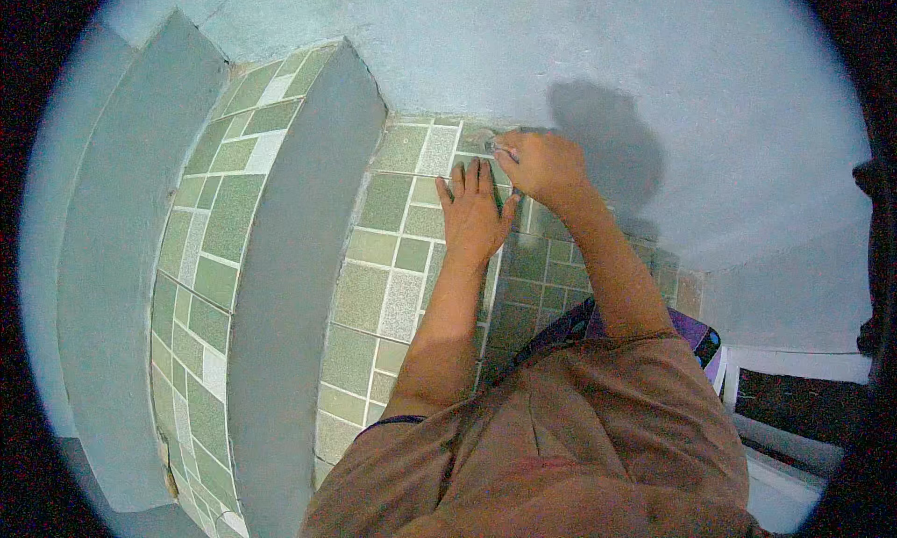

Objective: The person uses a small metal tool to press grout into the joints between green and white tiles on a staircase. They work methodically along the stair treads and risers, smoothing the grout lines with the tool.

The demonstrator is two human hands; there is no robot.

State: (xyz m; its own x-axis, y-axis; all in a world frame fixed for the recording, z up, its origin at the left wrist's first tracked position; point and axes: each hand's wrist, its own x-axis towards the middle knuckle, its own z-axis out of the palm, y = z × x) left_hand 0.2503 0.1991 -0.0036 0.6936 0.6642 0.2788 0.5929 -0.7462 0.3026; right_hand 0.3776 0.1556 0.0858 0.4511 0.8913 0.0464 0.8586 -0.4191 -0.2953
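Note:
My left hand (475,213) lies flat on the green-patterned stair tiles (385,201), its fingers spread and the thumb held apart. Just to its right and farther off, my right hand (547,169) is closed in a pinch. A small, thin, shiny piece (502,149) shows at its fingertips, low against the tiles where the tread meets the wall. Its kind is too small to tell, and most of it is hidden by the fingers.
The pale blue wall (486,52) runs along the far side, with my arm's shadow on it. Grey risers (299,229) and another tiled tread (224,192) descend at left. A purple and black item (691,332) lies beside my right arm, near a white frame (785,365).

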